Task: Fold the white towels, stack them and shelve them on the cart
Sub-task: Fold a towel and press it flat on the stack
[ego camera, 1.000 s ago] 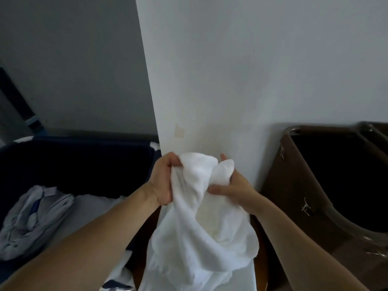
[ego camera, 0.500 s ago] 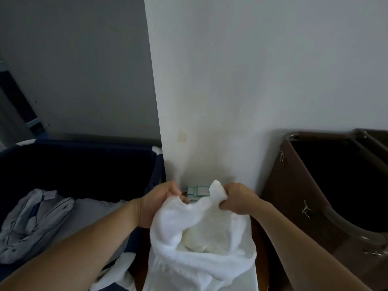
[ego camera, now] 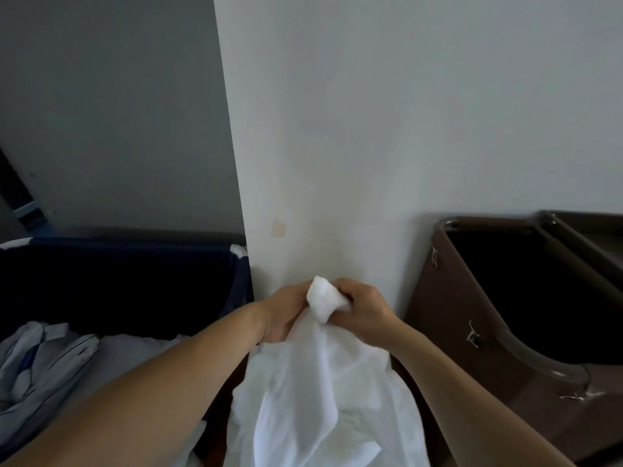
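Head view, looking down past both forearms toward a wall (ego camera: pixel 337 146) corner.

- Towel (ego camera: pixel 320 399) is held up in the air just in front of the wall, between two bins. It touches no surface that shows. Its lower part runs off the bottom edge, so where it ends cannot be told. No desk or shelf in view.
- Left hand (ego camera: pixel 283 315) is clenched on the towel, fingers curled round the gathered cloth just under the top.
- Right hand (ego camera: pixel 362 313) is clenched too, pinching the bunched white knob at the top from the other side.
- The hands are nearly touching, with the knob between them. The cloth hangs from this one point in loose, twisted drapes. It is not flat and no fold line is visible.

Judgement: a grip this close together suggests the person is hunting for an edge or corner. Holding the towel high lets its own weight pull it straight. Folding proper looks not yet begun; the hands would need to part along one hem to spread it.

- Blue bin (ego camera: pixel 135 246) at left holds crumpled striped linen (ego camera: pixel 43 362), probably unsorted.
- Brown bin (ego camera: pixel 448 315) at right has metal clips on its side and is dark inside; contents cannot be told.
- Whether either bin belongs to the cart cannot be told.
- No folded stack in sight, so the task seems at an early stage.
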{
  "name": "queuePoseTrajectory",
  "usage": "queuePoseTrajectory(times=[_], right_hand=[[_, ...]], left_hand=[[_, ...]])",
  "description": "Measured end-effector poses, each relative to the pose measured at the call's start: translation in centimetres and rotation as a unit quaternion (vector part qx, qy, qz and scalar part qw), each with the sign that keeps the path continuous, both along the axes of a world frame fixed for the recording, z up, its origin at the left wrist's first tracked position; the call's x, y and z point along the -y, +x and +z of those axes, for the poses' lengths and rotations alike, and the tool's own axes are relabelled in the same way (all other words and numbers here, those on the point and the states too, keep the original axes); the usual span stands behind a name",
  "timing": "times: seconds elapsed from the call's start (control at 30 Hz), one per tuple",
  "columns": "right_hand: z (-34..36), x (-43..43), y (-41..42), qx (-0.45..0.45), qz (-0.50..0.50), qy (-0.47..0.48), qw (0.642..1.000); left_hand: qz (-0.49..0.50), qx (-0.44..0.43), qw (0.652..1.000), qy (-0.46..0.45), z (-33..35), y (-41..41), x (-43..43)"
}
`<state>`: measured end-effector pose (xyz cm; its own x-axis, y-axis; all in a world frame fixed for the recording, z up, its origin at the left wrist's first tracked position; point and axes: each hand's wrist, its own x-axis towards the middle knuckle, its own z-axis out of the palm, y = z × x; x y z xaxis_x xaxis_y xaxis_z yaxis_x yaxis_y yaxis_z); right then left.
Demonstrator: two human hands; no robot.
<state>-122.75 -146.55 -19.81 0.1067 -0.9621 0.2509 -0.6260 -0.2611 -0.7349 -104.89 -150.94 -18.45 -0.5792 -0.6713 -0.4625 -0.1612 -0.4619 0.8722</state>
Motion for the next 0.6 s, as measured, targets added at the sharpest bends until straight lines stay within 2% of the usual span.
queuePoseTrajectory(times=[0.1, 0.2, 0.3, 0.43, 0.53, 0.6], right_hand=[[-0.2, -0.7, -1.0, 0.033, -0.077, 0.085, 0.993], [-0.8, -1.3, -1.6, 0.098, -0.091, 0.126, 0.983], [-1.1, -1.6, -2.0, 0.158, -0.103, 0.145, 0.971], [-1.1, -0.8, -2.7, 0.308, -0.124, 0.194, 0.923], [-0.3, -0.4, -2.7, 0.311, -0.097, 0.188, 0.927], [0.1, -0.6, -2.5, 0.298, -0.048, 0.226, 0.926]], left_hand=[[-0.024, -0.039, 0.999, 0.007, -0.6, 0.3, -0.9], [-0.032, -0.018, 0.999, -0.02, -1.2, 0.6, -1.1], [0.049, -0.042, 0.997, -0.029, -0.7, 1.1, -0.7], [0.091, -0.123, 0.988, -0.026, 0.5, 1.9, 0.2], [0.081, -0.194, 0.978, -0.005, 1.7, 2.4, 0.4], [0.078, -0.214, 0.974, -0.008, 2.9, 2.5, 0.5]])
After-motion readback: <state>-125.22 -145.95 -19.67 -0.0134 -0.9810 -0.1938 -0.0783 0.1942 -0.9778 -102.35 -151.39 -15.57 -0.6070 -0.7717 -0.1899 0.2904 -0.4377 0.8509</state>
